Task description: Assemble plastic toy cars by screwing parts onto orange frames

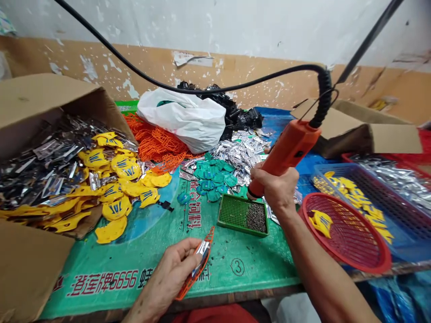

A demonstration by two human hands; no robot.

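My left hand [177,264] is closed on an orange strip [208,258] with a silver metal piece [202,251] laid along it, low over the front of the green table cover [249,255]. Fingers of my right hand [278,184] wrap round an orange power screwdriver [286,150], which tilts down to the left. Its dark tip [251,195] is over the right part of a green tray [232,215], where small dark screws [256,217] are heaped. Behind the tray lie teal pieces [213,177] and a pile of silver pieces [240,150].
At left, a cardboard box [30,98] spills metal parts and yellow pieces [116,208]. A white bag [182,116] rests on orange strips [151,143]. Right hold a red basket [350,242], a blue crate [400,224] and another box [390,137]. A black cable [202,91] hangs across.
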